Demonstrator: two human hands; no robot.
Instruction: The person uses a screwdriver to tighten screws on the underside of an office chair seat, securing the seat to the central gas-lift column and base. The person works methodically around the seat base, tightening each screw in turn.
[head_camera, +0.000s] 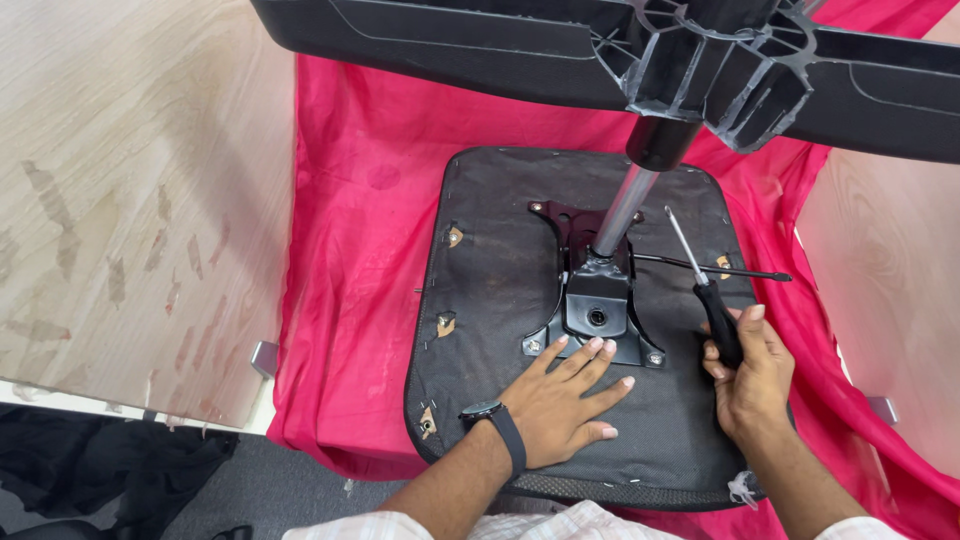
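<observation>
Here we are, looking straight down on an upturned office chair seat (500, 300), its dark fabric underside facing up and lying on a bright pink cloth (360, 250) spread between two pale wood panels. The left hand (565, 400) is pressed flat on the seat, fingers spread and open, gripping nothing, fingertips just at the near edge of the black metal mounting plate (597, 315) bolted in the middle of the seat. There's a dark watch (497, 425) on that wrist. Over on the right, the right hand (750, 375) is closed around the black handle of a screwdriver (705, 290), the thin shaft pointing up and away from the person, its tip in the air near the gas cylinder (625, 210). That silvery cylinder rises out of the plate toward the camera and ends in the black plastic star base (720, 70), whose arms stretch across the top of the view. A thin black lever rod (720, 268) sticks out sideways from the plate, passing just behind the screwdriver shaft. Small torn patches show along the seat's left side.
</observation>
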